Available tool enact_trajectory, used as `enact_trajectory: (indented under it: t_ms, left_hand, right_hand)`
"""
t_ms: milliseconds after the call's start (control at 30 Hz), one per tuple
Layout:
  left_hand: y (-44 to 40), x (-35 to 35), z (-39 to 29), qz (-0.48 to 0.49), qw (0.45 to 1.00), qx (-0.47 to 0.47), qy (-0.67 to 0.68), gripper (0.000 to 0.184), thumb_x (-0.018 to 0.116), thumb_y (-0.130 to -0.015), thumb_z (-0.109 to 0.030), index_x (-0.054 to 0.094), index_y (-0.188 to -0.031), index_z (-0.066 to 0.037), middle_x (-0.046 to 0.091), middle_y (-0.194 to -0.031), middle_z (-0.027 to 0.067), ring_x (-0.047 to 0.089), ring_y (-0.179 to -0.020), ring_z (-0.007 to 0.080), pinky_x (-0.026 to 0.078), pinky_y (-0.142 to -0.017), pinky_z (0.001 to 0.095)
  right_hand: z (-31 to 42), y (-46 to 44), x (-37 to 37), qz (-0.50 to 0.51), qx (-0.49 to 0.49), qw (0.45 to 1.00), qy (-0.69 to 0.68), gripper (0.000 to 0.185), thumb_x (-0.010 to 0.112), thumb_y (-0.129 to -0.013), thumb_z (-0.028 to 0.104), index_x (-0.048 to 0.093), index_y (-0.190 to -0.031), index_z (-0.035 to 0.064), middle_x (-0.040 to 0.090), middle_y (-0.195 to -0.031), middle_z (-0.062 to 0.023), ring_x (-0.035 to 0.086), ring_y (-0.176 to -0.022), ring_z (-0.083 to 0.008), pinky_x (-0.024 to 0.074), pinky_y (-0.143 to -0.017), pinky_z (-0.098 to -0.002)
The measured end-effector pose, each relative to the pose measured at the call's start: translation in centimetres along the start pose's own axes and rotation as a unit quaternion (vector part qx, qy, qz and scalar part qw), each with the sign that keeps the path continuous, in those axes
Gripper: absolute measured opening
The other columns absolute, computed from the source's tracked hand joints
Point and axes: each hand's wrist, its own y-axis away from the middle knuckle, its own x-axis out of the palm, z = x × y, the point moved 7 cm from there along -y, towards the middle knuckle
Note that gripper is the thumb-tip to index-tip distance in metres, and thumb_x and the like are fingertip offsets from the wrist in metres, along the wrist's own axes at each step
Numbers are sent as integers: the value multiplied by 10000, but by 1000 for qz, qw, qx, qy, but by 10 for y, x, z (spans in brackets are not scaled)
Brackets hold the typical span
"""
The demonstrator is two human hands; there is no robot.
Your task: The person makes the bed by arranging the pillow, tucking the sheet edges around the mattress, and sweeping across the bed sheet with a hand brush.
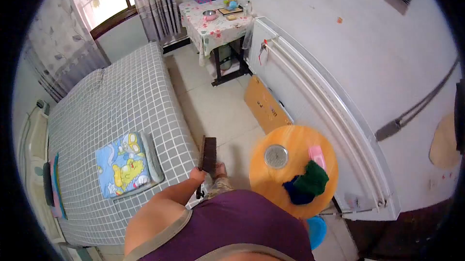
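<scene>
My left hand (pixel 197 175) is closed around the handle of a brush (pixel 209 154) with dark bristles, held upright beside the edge of the bed. The bed (pixel 131 96) has a grey and white checked cover. On it lies a folded blue and yellow cartoon-print cloth (pixel 123 166). My right hand does not show. A round wooden table (pixel 266 183) at the right holds a round, silvery tin (pixel 276 156), a pink packet (pixel 317 157), a green cloth (pixel 312 178) and a dark blue cloth (pixel 296 192).
A table with a floral cloth (pixel 218 32) stands at the back, bearing a bowl (pixel 209 14) and boxes. A radiator (pixel 310 91) runs along the right wall, with a cardboard piece (pixel 264 103) against it. A blue basin (pixel 317 232) sits below the round table.
</scene>
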Motion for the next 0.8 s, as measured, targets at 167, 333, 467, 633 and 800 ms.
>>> enact_trajectory:
  t_ms: [167,333,467,633,800]
  left_hand:
    - [-60,-24,-76,39,993,20,-108,319,613,-700,-227,557,-822,62,596,-667,188,606,-546,286,492,-505,386]
    - [-126,-97,-136,40,995,-20,-85,348,619,-695,-253,564,-871,42,616,-748,200,619,-652,320,493,-616,405]
    - [-214,-148,-119,-38,995,-34,-82,368,622,-696,-265,556,-910,27,617,-830,212,613,-764,345,481,-691,412]
    - [-267,-184,-89,-121,988,-94,8,372,620,-698,-265,555,-911,34,608,-864,230,601,-833,359,471,-724,421]
    - [-268,-204,-95,-156,971,-159,87,352,613,-699,-252,556,-901,31,613,-825,223,617,-772,341,482,-683,414]
  right_hand:
    - [132,-124,55,25,-33,999,-9,344,578,-797,170,531,-1111,39,597,-764,-54,554,-677,-130,449,-621,-282]
    - [330,-208,90,149,-14,985,-84,286,538,-824,179,554,-1072,39,609,-757,-80,562,-660,-140,452,-607,-283]
    - [383,-262,124,113,-107,987,29,300,462,-879,290,568,-945,17,566,-675,-91,554,-612,-226,444,-579,-375]
    - [417,-341,162,154,-129,976,82,314,444,-878,299,568,-937,17,573,-715,-107,552,-645,-235,441,-609,-383]
    - [454,-433,199,232,-132,953,141,329,426,-877,308,569,-930,17,580,-754,-123,550,-677,-243,438,-640,-392]
